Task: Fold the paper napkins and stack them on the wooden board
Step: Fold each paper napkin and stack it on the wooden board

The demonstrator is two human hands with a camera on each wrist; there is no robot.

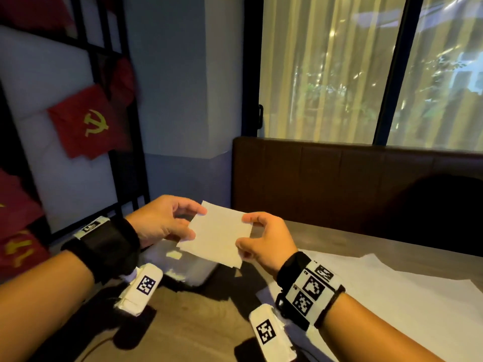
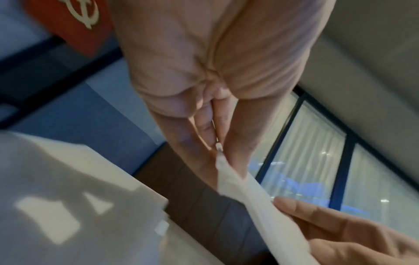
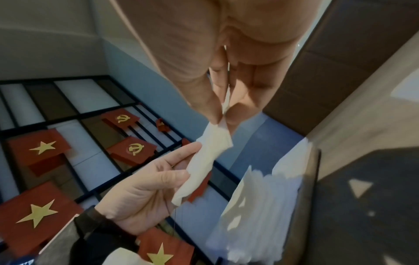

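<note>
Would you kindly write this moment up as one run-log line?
step: folding | left hand: pinches napkin | right hand: pinches opposite edge | napkin: held above table | napkin stack: below

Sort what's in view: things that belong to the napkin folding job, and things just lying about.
Part of the job:
- napkin, held in the air
- left hand and right hand, each pinching an edge of it
- napkin pile on the table

Just there:
- red flags on the partition
- white sheet on the table
- brown seat back
- window
</note>
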